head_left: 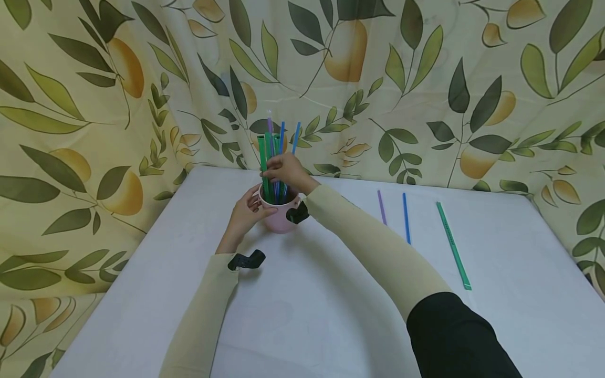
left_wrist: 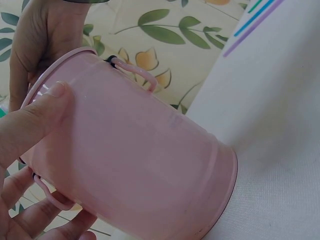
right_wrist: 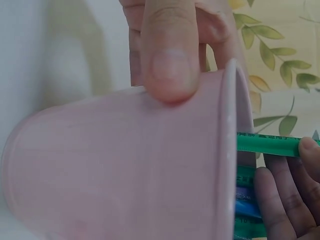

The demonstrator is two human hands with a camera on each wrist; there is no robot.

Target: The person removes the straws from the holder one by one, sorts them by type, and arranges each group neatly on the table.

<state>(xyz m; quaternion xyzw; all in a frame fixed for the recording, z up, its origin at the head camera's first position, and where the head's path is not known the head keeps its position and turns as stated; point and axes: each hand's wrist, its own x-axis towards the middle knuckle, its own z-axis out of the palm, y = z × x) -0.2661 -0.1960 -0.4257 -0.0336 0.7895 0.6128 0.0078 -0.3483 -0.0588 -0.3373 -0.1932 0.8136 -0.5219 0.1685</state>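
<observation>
Black cloth (head_left: 458, 336) on the right arm sits closest to us in the head view, off to the near right of the pink cup (head_left: 279, 221), and a cream sleeve (head_left: 373, 247) runs from it towards that cup. There's our cup, upright on the white table (head_left: 302, 325), leafy curtain (head_left: 416, 131) behind it! The left hand (head_left: 246, 212) holds the cup's left side; the right hand (head_left: 285, 172) is above its mouth, fingers bent in among the bunch. And what a bunch, standing in the cup: green straws (head_left: 263, 157), a purple straw (head_left: 270, 125), blue straws (head_left: 296, 137). Well to the cup's right lie a loose purple straw (head_left: 381, 206), a loose blue straw (head_left: 406, 218) and, farthest out, a loose green straw (head_left: 454, 245).

Over to the left wrist: the left hand's thumb presses the cup's wall just below the rim (left_wrist: 55, 67), other fingers spread beside one handle (left_wrist: 52, 197), a second handle (left_wrist: 135, 70) opposite. The right hand shows beyond the rim; from this side I cannot tell its grip.

Right wrist now, and it's clear: right thumb and fingers narrowed, pinching a held straw (right_wrist: 270, 145), green, its far end inside the cup. Other straws stand just beside it, within the rim.
</observation>
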